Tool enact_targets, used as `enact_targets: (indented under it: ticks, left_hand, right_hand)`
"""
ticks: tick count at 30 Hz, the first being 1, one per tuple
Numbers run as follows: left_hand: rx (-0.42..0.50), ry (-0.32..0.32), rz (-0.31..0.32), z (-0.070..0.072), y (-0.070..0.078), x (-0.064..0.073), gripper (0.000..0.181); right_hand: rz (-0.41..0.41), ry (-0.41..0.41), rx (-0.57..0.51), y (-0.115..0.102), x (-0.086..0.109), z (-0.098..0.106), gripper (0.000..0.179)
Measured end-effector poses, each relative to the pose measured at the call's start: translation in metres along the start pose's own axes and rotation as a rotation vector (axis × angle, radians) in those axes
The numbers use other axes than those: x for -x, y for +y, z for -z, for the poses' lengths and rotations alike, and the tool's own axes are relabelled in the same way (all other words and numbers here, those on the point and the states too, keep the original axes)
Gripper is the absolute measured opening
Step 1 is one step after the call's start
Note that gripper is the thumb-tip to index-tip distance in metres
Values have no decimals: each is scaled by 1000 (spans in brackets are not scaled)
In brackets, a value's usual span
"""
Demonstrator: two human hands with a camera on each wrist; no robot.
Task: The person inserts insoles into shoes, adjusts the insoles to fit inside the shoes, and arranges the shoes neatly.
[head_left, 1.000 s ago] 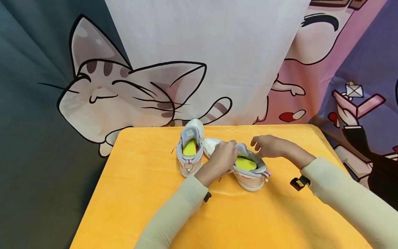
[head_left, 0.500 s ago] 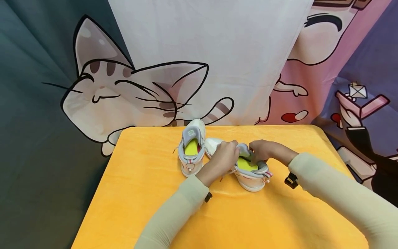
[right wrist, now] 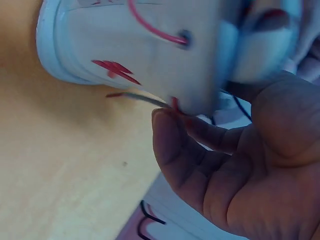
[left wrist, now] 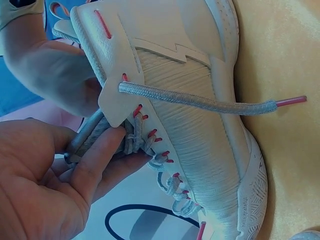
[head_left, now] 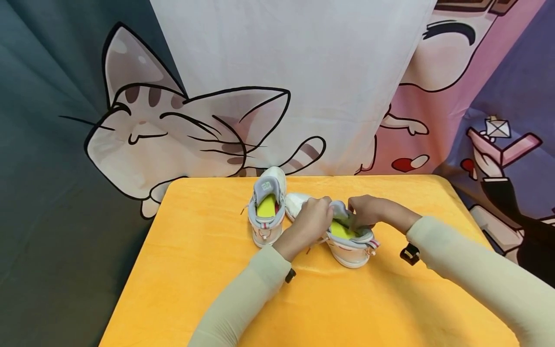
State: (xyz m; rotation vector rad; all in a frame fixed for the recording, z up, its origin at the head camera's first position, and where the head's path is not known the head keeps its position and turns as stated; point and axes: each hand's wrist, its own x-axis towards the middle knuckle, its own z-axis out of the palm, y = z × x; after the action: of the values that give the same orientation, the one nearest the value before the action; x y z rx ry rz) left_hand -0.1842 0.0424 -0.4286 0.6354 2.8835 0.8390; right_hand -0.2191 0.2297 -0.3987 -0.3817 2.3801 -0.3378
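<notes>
A white and pale pink sneaker (head_left: pixel 348 251) stands on the yellow table, toe pointing away to the left, with a yellow-green insole (head_left: pixel 340 230) inside. My left hand (head_left: pixel 313 219) pinches its grey tongue (left wrist: pixel 90 132) beside the laces, which show clearly in the left wrist view. At the far side of the opening, my right hand (head_left: pixel 367 211) holds the collar. Its thumb reaches inside, while curled fingers (right wrist: pixel 170 145) lie along the outer wall near a lace end. The thumb tip is hidden. The matching sneaker (head_left: pixel 265 233) stands to the left, untouched.
The yellow cloth-covered table (head_left: pixel 208 260) has its back edge just behind the sneakers. A printed curtain (head_left: pixel 338 86) with a cartoon cat hangs behind it. The two sneakers stand close together at their toes.
My right hand has moved left and down, its thumb entering the sneaker's opening, then stayed there. The left hand keeps its hold on the tongue. The view has shifted slightly.
</notes>
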Motion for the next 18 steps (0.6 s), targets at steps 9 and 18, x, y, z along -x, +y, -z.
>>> enact_targets:
  ticks: [9,18]
  left_hand:
    - [-13,0,-5,-1,-1,-1,23]
    - [-18,-12,12,0,0,-2,23]
  right_hand:
    - [51,-5,136,-19,29,25,40]
    - [214,-157,8,-42,48,32,34]
